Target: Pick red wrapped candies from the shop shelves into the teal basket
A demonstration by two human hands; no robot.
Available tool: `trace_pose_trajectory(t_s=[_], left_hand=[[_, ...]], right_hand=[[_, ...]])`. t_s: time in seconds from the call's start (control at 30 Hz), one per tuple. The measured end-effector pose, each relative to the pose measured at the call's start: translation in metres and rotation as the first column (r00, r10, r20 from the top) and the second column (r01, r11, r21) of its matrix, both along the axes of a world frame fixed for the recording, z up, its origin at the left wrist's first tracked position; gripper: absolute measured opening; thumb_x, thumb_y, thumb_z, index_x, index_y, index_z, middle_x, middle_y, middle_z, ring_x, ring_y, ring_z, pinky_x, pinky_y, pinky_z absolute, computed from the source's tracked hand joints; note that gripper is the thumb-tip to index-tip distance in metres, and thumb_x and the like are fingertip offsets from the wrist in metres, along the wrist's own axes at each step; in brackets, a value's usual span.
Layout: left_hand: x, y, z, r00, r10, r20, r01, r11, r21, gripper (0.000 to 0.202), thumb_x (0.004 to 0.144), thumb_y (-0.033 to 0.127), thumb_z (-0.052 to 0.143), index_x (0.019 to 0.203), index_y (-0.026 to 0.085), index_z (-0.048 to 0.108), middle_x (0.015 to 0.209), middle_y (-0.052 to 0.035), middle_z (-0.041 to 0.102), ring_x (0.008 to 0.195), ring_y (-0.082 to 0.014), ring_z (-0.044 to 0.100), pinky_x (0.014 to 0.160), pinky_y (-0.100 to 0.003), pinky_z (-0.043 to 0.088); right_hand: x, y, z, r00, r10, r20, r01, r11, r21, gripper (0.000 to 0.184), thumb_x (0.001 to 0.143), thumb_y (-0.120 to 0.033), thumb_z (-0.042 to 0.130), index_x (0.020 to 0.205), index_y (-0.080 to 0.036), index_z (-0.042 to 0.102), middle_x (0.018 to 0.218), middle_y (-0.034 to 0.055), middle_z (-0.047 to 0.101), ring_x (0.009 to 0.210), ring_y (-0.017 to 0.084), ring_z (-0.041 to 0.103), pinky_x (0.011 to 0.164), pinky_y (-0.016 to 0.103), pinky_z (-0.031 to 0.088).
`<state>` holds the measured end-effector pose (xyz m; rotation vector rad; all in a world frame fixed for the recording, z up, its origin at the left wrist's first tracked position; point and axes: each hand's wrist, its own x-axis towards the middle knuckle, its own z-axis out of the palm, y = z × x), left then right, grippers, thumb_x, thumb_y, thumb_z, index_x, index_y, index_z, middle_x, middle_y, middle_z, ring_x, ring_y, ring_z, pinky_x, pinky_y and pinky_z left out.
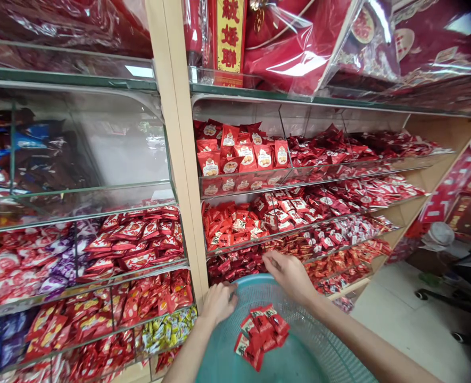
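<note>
A teal plastic basket (255,282) with mesh sides sits below the shelves. Several red candy packets (262,332) with black lettering lie in a small heap on its bottom. My left hand (220,301) has its fingers closed over the basket's left rim. Above the far rim, my right hand (289,271) is close to the front of the candy bins, with its fingers curled together. Whatever may be in those fingers is hidden. Similar red packets (235,226) fill a bin just beyond and above my hands.
Shelves with clear dividers hold red wrapped sweets (135,236), purple and yellow ones, and red biscuit packs (245,154). A wooden upright (183,159) parts the two shelf units. Glass shelf edges (259,88) jut out above. Chair casters (421,294) stand on the tiled floor at right.
</note>
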<state>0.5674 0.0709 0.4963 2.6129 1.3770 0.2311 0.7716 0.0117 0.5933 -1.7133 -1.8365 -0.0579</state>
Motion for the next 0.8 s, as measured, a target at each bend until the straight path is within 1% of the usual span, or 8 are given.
trace_pose_trajectory(t_s=[0.07, 0.17, 0.27, 0.4, 0.5, 0.63, 0.73, 0.8], left_hand=[[0.0, -0.001, 0.001, 1.0, 0.017, -0.001, -0.017, 1.0, -0.006, 0.041, 0.083, 0.034, 0.036, 0.119, 0.028, 0.053, 0.112, -0.0051, 0.06, 0.098, -0.0203, 0.056, 0.086, -0.032, 0.041], [0.0, -0.004, 0.003, 0.999, 0.039, 0.0, -0.039, 0.999, -0.018, 0.041, 0.083, 0.034, 0.036, 0.12, 0.028, 0.053, 0.112, -0.0055, 0.06, 0.098, -0.0198, 0.056, 0.087, -0.031, 0.04], [0.001, -0.006, 0.006, 0.998, 0.057, 0.009, -0.056, 0.998, -0.039, 0.041, 0.083, 0.032, 0.037, 0.12, 0.028, 0.053, 0.114, -0.0048, 0.059, 0.099, -0.0192, 0.055, 0.089, -0.031, 0.039], [0.001, -0.007, 0.009, 0.998, 0.066, 0.024, -0.065, 0.997, -0.051, 0.041, 0.083, 0.034, 0.036, 0.12, 0.028, 0.053, 0.116, -0.0052, 0.058, 0.101, -0.0198, 0.054, 0.089, -0.031, 0.039], [0.0, -0.006, 0.008, 0.998, 0.067, 0.01, -0.067, 0.996, -0.058, 0.041, 0.083, 0.035, 0.036, 0.121, 0.028, 0.052, 0.116, -0.0047, 0.058, 0.103, -0.0196, 0.054, 0.09, -0.031, 0.039], [0.0, -0.003, 0.006, 0.999, 0.035, 0.004, -0.035, 0.999, -0.03, 0.041, 0.083, 0.032, 0.037, 0.121, 0.028, 0.052, 0.116, -0.0042, 0.059, 0.103, -0.0196, 0.054, 0.091, -0.032, 0.039], [0.001, -0.002, 0.005, 1.0, 0.03, -0.01, -0.03, 0.999, -0.029, 0.041, 0.083, 0.033, 0.037, 0.121, 0.028, 0.051, 0.116, -0.0046, 0.059, 0.102, -0.02, 0.055, 0.09, -0.032, 0.04], [0.002, -0.002, 0.005, 0.999, 0.031, -0.022, -0.032, 0.999, -0.035, 0.041, 0.083, 0.034, 0.037, 0.122, 0.028, 0.051, 0.116, -0.0047, 0.058, 0.101, -0.0198, 0.055, 0.089, -0.031, 0.04]], right_hand=[[-0.008, 0.023, 0.028, 0.999, 0.054, -0.005, -0.053, 0.988, 0.142, 0.027, 0.088, -0.034, 0.036, 0.088, -0.02, 0.06, 0.064, 0.0008, 0.059, 0.057, 0.012, 0.053, 0.055, 0.021, 0.034], [-0.016, 0.061, 0.049, 0.997, 0.077, 0.013, -0.078, 0.973, 0.218, 0.02, 0.084, -0.032, 0.047, 0.093, -0.02, 0.061, 0.083, 0.0045, 0.061, 0.076, 0.016, 0.056, 0.069, 0.024, 0.039], [-0.022, 0.094, 0.052, 0.994, 0.113, 0.004, -0.113, 0.985, 0.13, 0.017, 0.077, -0.032, 0.057, 0.088, -0.021, 0.064, 0.091, 0.0053, 0.062, 0.087, 0.018, 0.056, 0.076, 0.026, 0.039], [-0.024, 0.115, 0.047, 0.991, 0.132, -0.031, -0.129, 0.988, 0.086, 0.01, 0.074, -0.027, 0.06, 0.072, -0.022, 0.067, 0.076, 0.0028, 0.065, 0.075, 0.016, 0.059, 0.068, 0.023, 0.04], [-0.022, 0.117, 0.048, 0.993, 0.094, -0.075, -0.083, 0.988, 0.133, 0.017, 0.079, -0.025, 0.052, 0.072, -0.02, 0.068, 0.077, 0.0041, 0.065, 0.073, 0.015, 0.059, 0.067, 0.023, 0.039], [-0.013, 0.108, 0.058, 0.988, 0.051, -0.144, -0.018, 0.976, 0.217, 0.024, 0.084, -0.027, 0.044, 0.081, -0.017, 0.066, 0.084, 0.006, 0.064, 0.075, 0.015, 0.058, 0.069, 0.024, 0.04], [-0.008, 0.086, 0.07, 0.954, 0.088, -0.286, 0.01, 0.946, 0.324, 0.028, 0.086, -0.033, 0.042, 0.084, -0.015, 0.064, 0.077, 0.0052, 0.063, 0.07, 0.014, 0.057, 0.066, 0.024, 0.042], [-0.006, 0.063, 0.075, 0.882, 0.167, -0.441, 0.012, 0.927, 0.374, 0.029, 0.085, -0.038, 0.042, 0.086, -0.015, 0.06, 0.066, 0.0021, 0.06, 0.059, 0.013, 0.055, 0.057, 0.023, 0.041]])
